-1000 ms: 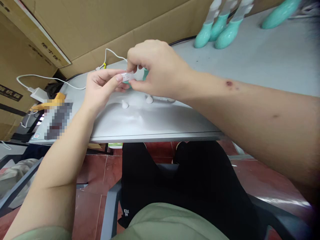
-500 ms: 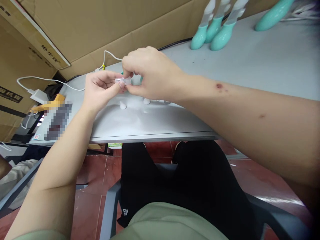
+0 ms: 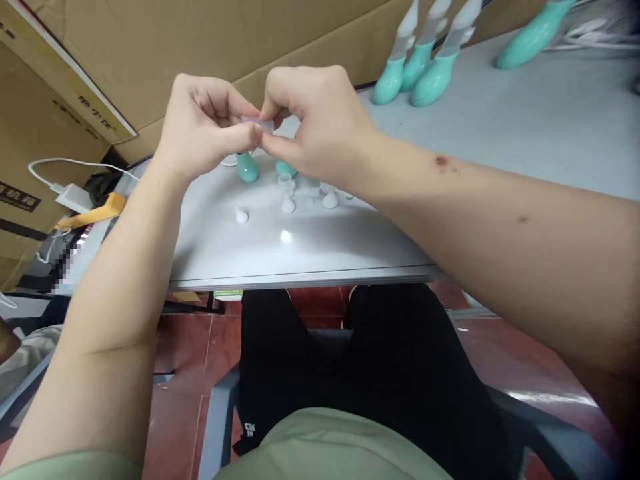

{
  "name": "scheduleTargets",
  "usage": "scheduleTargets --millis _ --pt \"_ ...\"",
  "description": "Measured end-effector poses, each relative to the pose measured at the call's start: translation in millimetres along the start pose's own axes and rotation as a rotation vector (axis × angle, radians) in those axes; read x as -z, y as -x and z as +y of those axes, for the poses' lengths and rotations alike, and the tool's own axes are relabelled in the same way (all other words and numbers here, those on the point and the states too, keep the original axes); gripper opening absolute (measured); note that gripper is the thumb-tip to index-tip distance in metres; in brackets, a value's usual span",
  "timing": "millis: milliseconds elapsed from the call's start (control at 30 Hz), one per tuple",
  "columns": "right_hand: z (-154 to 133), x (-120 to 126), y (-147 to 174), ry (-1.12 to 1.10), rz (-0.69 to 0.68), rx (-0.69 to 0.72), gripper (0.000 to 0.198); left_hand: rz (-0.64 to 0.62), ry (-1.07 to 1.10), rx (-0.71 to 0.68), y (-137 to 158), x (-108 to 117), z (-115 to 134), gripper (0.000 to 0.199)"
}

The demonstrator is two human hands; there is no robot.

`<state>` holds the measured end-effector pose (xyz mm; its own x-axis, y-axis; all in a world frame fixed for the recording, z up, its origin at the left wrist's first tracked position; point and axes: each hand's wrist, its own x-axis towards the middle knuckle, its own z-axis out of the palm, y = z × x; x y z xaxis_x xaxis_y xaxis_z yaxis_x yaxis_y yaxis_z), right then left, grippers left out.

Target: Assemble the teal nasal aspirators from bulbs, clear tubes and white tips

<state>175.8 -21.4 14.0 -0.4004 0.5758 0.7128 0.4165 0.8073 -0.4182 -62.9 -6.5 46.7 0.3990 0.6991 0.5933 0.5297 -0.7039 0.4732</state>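
Note:
Over the table, my left hand (image 3: 203,127) and my right hand (image 3: 320,117) meet with their fingertips pinched on a small clear plastic tube (image 3: 259,124). The left thumb and fingers grip its left end; the right thumb and index finger close on its right end. Fingers partly cover the tube. Beneath the hands stand two teal squeeze bulbs (image 3: 247,168), one partly hidden by the right hand. Small white cone tips (image 3: 241,215) and clear plastic pieces (image 3: 285,181) lie on the table nearer to me.
Three assembled teal bulbs with clear tubes and white tips (image 3: 434,77) stand at the back right, another teal bulb (image 3: 533,40) lying beyond. A cardboard sheet (image 3: 200,40) walls the table's back. A yellow object (image 3: 95,212), white charger (image 3: 75,198) and cable are at left.
Both hands have risen with the tube, further from the table's front edge. The teal bulbs and small parts beneath them now show more fully.

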Motion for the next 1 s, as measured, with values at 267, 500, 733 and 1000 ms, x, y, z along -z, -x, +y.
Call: scheduleTargets --millis 267,500,733,1000 --pt "13.6 -6.6 0.8 0.078 -0.091 0.052 0.031 0.041 0.002 -0.038 15.1 0.2 -34.4 0.075" --pt "32.7 -8.5 -0.1 0.066 -0.087 0.035 0.041 -0.072 -0.148 0.106 30.1 14.7 -67.9 0.081" --pt "18.9 -9.9 -3.4 -0.081 -0.016 -0.086 0.037 -0.187 -0.075 0.246 34.7 -6.7 -82.9 0.047" --pt "14.8 -8.5 -3.3 -0.269 0.043 -0.113 0.059 -0.161 0.044 0.233 31.5 -16.8 -85.5 0.044"
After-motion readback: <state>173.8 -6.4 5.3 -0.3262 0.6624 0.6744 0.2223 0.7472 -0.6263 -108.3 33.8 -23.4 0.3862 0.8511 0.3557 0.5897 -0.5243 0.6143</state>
